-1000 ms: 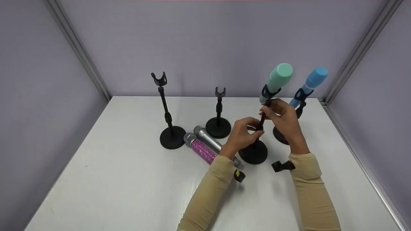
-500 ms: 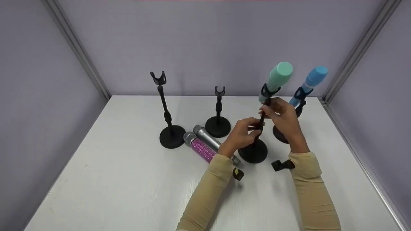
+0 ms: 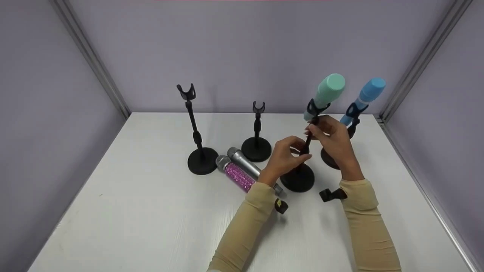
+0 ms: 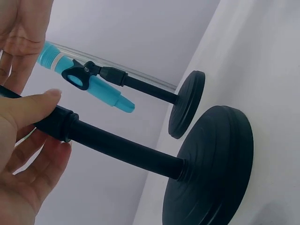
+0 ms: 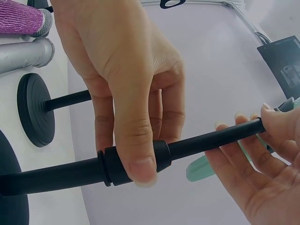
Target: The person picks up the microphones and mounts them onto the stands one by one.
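A black desktop microphone stand (image 3: 298,180) stands with its round base on the white table, a mint-green microphone (image 3: 330,90) tilted in its top clip. My left hand (image 3: 284,158) pinches the thick collar (image 5: 133,161) partway up its pole, thumb on one side and fingers on the other. Higher up, just below the clip, my right hand (image 3: 334,141) holds the thin upper pole (image 5: 211,140) between thumb and fingers. Behind my right hand, a second stand (image 4: 150,89) carries a blue microphone (image 3: 372,90), its base partly hidden in the head view.
Two stands with bare clips, a taller one (image 3: 203,162) at left and a shorter one (image 3: 257,150) at centre, stand on the table. A glittery pink microphone (image 3: 239,176) and a silver microphone (image 3: 244,163) lie side by side, partly behind my left arm. Grey walls enclose the table.
My left thumb drew in against the collar half a second ago and now sticks out further across it. The right hand, the stand and the mint-green microphone stay nearly in place.
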`<state>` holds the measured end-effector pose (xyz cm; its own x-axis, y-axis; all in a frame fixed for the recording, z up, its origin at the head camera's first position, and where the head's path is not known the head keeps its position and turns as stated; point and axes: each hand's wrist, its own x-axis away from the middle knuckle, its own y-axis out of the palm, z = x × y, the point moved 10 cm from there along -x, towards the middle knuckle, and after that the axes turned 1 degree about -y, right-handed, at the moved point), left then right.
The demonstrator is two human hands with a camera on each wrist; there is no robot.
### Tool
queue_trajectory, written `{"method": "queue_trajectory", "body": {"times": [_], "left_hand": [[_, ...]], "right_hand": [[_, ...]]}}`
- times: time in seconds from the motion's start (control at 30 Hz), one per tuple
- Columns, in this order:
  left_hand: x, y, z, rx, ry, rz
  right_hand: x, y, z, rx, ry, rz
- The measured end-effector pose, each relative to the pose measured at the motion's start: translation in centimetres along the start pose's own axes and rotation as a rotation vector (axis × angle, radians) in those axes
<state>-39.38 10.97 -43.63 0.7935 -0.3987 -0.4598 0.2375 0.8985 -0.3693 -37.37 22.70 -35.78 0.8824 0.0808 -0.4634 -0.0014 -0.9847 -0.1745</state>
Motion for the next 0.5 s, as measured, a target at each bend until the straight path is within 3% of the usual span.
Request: {"method": "queue_trajectory", "body": {"times": [0.5], "left_hand": [[0.01,0.73,-0.04,0.049,-0.043,-0.091]], "right_hand": [[-0.04,0.0,-0.04,0.04,-0.008,-0.01]]}}
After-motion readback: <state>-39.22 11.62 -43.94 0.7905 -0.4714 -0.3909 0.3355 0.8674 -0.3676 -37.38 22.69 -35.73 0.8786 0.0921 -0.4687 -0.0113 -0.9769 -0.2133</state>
